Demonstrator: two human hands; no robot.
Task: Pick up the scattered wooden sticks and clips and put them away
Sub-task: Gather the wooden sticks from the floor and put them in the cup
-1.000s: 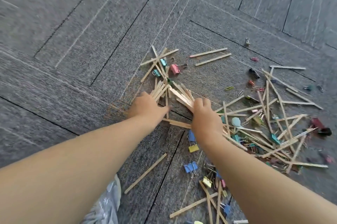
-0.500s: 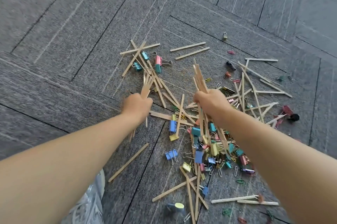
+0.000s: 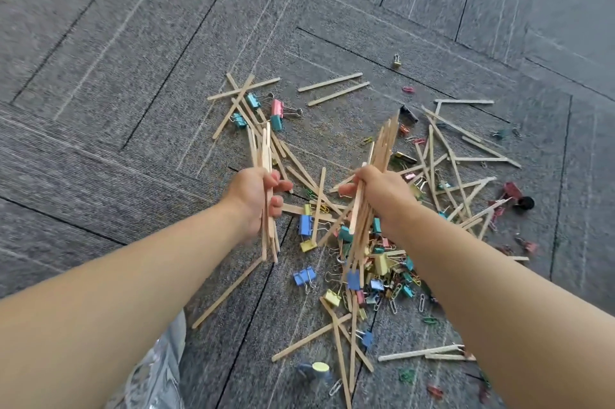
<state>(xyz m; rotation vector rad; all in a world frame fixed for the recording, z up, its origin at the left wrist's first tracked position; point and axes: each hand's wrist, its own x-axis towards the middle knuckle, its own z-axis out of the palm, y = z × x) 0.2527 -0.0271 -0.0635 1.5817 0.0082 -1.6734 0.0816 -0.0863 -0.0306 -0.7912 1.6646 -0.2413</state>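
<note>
I saw the left hand (image 3: pixel 256 198) curled round a bundle of wooden sticks (image 3: pixel 266 149), held upright above the carpet floor (image 3: pixel 133 75). The right hand (image 3: pixel 376 195) gripped a second bundle (image 3: pixel 386 142), tilted slightly. Loose sticks (image 3: pixel 329 81) and coloured clips (image 3: pixel 382 268) lay scattered beneath them and further right. Something crinkled, perhaps a plastic bag (image 3: pixel 156 368), sat at the lower left.

A second ago the left hand (image 3: pixel 253 198) and the right hand (image 3: pixel 379 195) lay low on the carpet (image 3: pixel 133 109), raking sticks together. Now both are lifted clear of it, each with fingers curled round a bundle. The left bundle of sticks (image 3: pixel 264 155) and the right bundle of sticks (image 3: pixel 386 145) no longer lie fanned out flat; they stand close to upright in the hands, ends poking out above and below — and the left hand has turned so its fingertips show.
</note>
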